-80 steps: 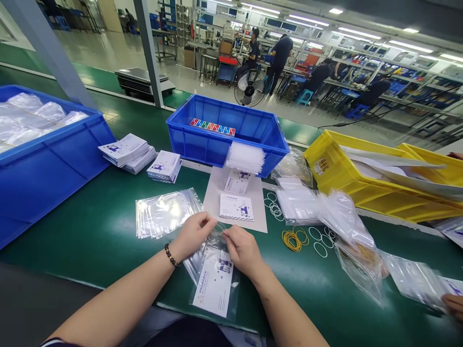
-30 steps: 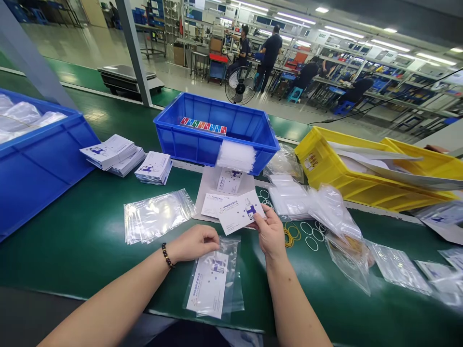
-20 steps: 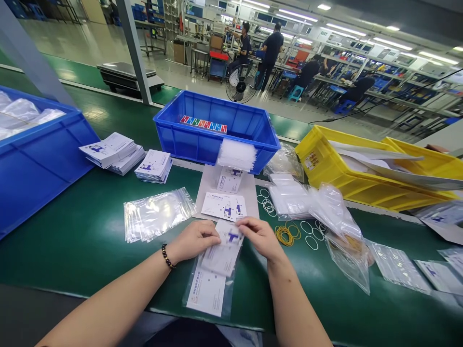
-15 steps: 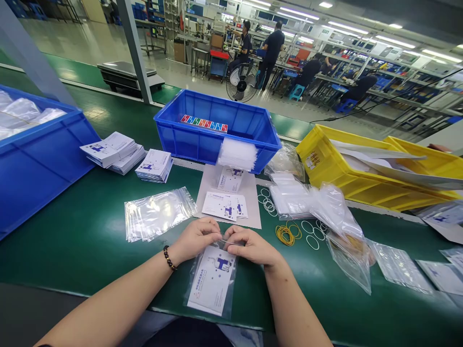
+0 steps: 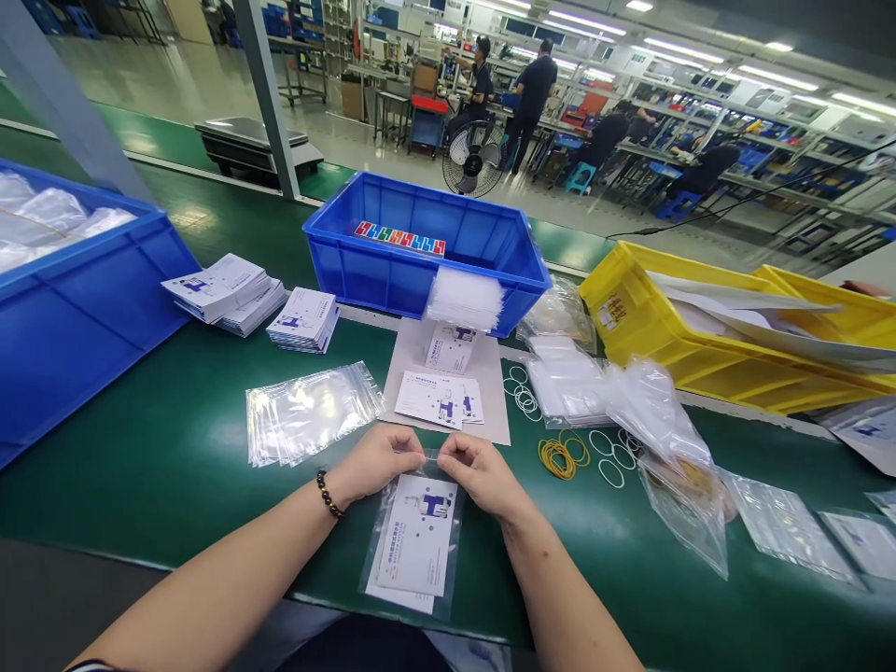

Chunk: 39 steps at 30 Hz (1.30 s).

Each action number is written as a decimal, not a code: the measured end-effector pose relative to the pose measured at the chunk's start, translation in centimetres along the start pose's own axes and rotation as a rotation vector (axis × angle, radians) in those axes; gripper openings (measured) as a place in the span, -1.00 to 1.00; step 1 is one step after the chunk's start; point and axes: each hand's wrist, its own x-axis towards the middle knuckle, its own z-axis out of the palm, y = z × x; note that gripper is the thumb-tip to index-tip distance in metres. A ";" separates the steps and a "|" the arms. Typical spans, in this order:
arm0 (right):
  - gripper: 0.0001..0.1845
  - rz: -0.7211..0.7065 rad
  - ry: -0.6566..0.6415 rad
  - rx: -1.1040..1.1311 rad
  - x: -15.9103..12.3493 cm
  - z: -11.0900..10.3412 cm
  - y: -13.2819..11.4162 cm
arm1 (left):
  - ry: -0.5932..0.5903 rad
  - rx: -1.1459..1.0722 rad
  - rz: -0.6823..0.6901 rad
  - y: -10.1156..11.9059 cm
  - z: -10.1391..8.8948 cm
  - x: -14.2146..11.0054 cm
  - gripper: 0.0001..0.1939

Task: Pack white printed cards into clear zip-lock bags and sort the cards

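Note:
A clear plastic bag (image 5: 452, 581) lies on the green worktop near its front edge, with printed leaflets (image 5: 416, 537) inside. At the bag's top edge, my left hand (image 5: 387, 461) pinches the plastic between thumb and fingers. My right hand (image 5: 479, 469) pinches the same edge a little further right. Just beyond my hands, loose leaflets (image 5: 428, 397) rest on a grey card sheet (image 5: 495, 425). To the left lies a fanned pile of clear bags (image 5: 308, 411).
A blue crate (image 5: 420, 280) stands at the back, another blue crate (image 5: 77, 327) at left, a yellow crate (image 5: 672, 350) at right. Leaflet stacks (image 5: 303, 320) sit at back left. Rubber bands (image 5: 558, 459) and plastic bags (image 5: 570, 383) lie to the right.
My right fingers have straightened and shifted along the bag's top edge. The leaflets inside have slid apart, so a lower one shows at the bottom. The view has shifted slightly.

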 end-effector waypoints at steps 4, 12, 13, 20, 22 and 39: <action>-0.86 -0.060 0.033 -0.103 0.0 0.5 -0.1 | -0.009 -0.020 0.004 -0.1 0.0 0.1 -0.84; -0.83 -0.166 0.008 -0.213 -0.2 1.2 -0.2 | -0.087 0.124 0.056 0.1 0.0 -0.4 -0.81; -0.84 -0.172 0.004 -0.227 -0.2 1.1 -0.1 | -0.080 0.215 0.074 0.3 -0.3 -0.6 -0.83; -0.90 -0.180 0.289 -0.290 0.2 0.7 0.7 | 0.358 0.985 -0.180 0.7 -5.3 -0.4 -0.70; -0.86 -0.184 0.291 -0.290 0.3 0.8 0.8 | 0.375 1.043 -0.247 0.2 -6.5 -0.1 -0.74; -0.58 -0.321 0.290 -0.428 0.2 3.3 1.5 | 0.133 0.570 0.114 1.2 0.6 -1.2 -0.73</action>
